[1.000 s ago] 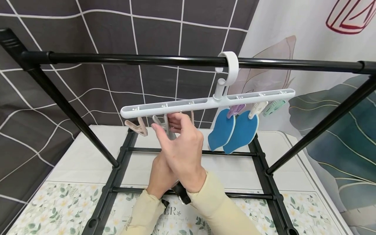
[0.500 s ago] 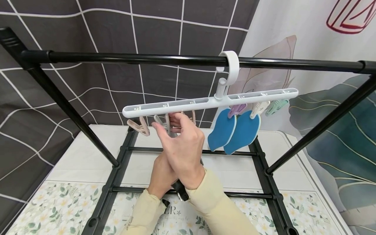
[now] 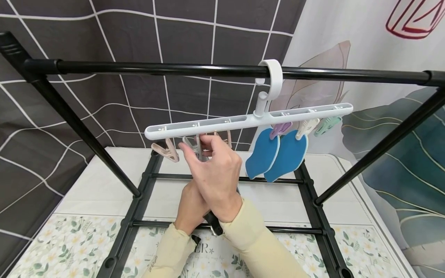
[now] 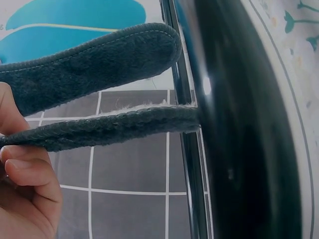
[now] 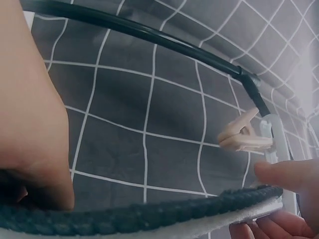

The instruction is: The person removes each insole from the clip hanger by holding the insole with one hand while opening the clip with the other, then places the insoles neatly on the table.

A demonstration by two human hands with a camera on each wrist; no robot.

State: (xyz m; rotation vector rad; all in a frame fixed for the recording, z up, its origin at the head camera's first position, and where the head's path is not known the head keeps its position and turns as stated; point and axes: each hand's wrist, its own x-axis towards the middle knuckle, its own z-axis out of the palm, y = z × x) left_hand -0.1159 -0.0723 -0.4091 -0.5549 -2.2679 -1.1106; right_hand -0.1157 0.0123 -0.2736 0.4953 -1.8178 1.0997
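Note:
My right hand (image 3: 217,170) is raised under the left half of a white hanger (image 3: 222,124). Its thumb and fingers pinch a grey clothespin (image 3: 199,148) there. Below and behind it, my left hand (image 3: 190,206) is partly covered. In the left wrist view, the left fingers pinch a dark plush insole (image 4: 114,128); a second dark insole (image 4: 104,64) lies just above it. Seen from the right wrist, a dark insole edge (image 5: 149,219) runs up to the right thumb and fingers; the clothespin's grip on it is hidden.
Two blue insoles (image 3: 262,154) hang from purple and white clothespins on the hanger's right half. A green clothespin (image 3: 327,126) and a beige clothespin (image 3: 167,150) hang near the ends. The hanger hooks over a black rack bar (image 3: 156,69); the rack's base bars (image 3: 295,231) lie below.
The hanger has shifted slightly to the right, and the beige clothespin at its left end has swung a little. Both hands stay almost in place.

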